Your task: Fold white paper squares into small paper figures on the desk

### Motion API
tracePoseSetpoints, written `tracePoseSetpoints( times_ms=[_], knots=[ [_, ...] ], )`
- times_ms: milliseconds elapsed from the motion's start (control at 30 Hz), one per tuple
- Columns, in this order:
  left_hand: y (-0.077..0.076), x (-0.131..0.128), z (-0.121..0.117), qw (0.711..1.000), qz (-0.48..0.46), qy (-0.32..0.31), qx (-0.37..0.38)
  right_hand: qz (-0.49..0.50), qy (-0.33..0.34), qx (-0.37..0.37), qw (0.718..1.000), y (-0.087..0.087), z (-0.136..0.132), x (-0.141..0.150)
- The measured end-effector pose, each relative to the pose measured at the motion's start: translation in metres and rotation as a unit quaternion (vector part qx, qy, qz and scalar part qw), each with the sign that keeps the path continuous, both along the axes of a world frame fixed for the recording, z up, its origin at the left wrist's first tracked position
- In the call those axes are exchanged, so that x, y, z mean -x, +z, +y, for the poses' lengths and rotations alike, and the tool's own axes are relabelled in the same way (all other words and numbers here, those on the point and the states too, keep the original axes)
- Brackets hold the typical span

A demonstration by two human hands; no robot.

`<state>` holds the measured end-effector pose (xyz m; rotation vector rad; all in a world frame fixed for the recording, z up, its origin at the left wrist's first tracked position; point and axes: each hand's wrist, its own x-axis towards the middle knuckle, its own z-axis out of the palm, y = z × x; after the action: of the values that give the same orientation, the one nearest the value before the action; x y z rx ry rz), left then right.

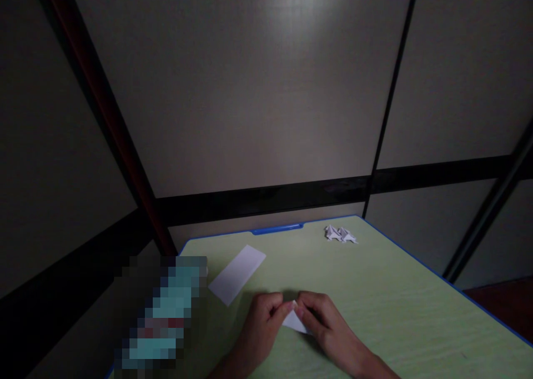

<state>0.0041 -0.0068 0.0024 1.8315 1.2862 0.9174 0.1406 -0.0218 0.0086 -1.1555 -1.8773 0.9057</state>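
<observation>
Between my two hands is a small piece of folded white paper (296, 322), its tip poking up where my thumbs meet. My left hand (266, 318) pinches it from the left, fingers curled and thumb pressed on the paper near the tip. From the other side my right hand (322, 320) grips it the same way, thumb laid along the fold. The lower part of the paper shows as a white triangle below the thumbs; my fingers hide the rest. Both hands are just over the near part of the green table (395, 295).
A flat white paper strip (238, 274) lies left of my hands. Two folded white paper figures (340, 234) sit close together at the far right. A blue handle (278, 229) is on the table's far edge, before a cabinet panel (266, 101). A blurred teal object (170, 307) lies at left.
</observation>
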Motion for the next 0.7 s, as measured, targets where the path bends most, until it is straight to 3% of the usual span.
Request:
tracePoseSetpoints(
  times_ms=[100, 300, 500, 700],
  knots=[
    [-0.001, 0.0, 0.0, 1.0, -0.018, 0.008, 0.006, 0.014, -0.019, 0.007, 1.0, 0.0, 0.003, 0.0],
    [0.001, 0.003, -0.002, 0.997, -0.064, -0.04, 0.0, 0.069, -0.052, 0.02, 0.996, 0.0, 0.01, -0.004],
    [0.007, 0.002, -0.002, 0.998, -0.037, 0.048, 0.002, 0.119, -0.011, 0.076, 0.99, -0.002, 0.012, -0.005],
    [0.003, 0.0, 0.0, 0.997, -0.036, 0.066, -0.004, 0.08, -0.064, 0.048, 0.994, 0.001, 0.015, -0.006]
  ],
)
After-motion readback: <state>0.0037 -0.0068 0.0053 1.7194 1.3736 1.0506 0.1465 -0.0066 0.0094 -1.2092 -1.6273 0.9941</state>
